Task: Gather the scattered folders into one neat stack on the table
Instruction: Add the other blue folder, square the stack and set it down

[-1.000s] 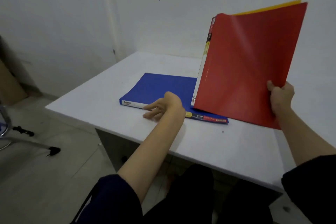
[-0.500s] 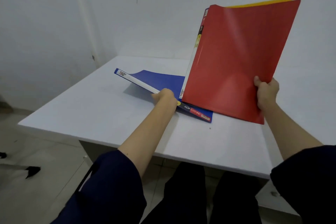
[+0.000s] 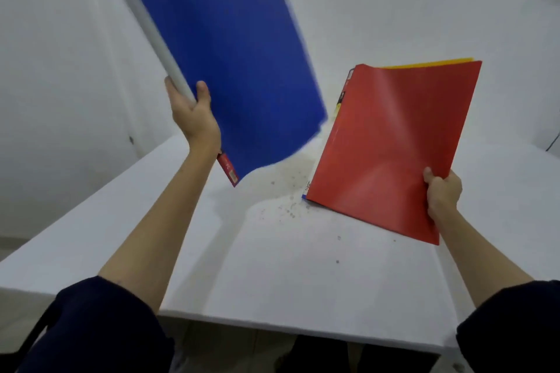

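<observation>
left grip (image 3: 194, 113) clamped on raised blue folder (image 3: 230, 48), right grip (image 3: 443, 194) on upright red folder (image 3: 391, 145) above white table (image 3: 272, 275)

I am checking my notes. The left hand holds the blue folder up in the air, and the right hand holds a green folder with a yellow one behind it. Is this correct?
Not quite: in the head view, the folder in the right hand is red, not green. The rest stands: the left hand holds the blue folder in the air, and a yellow one shows behind the red.
</observation>
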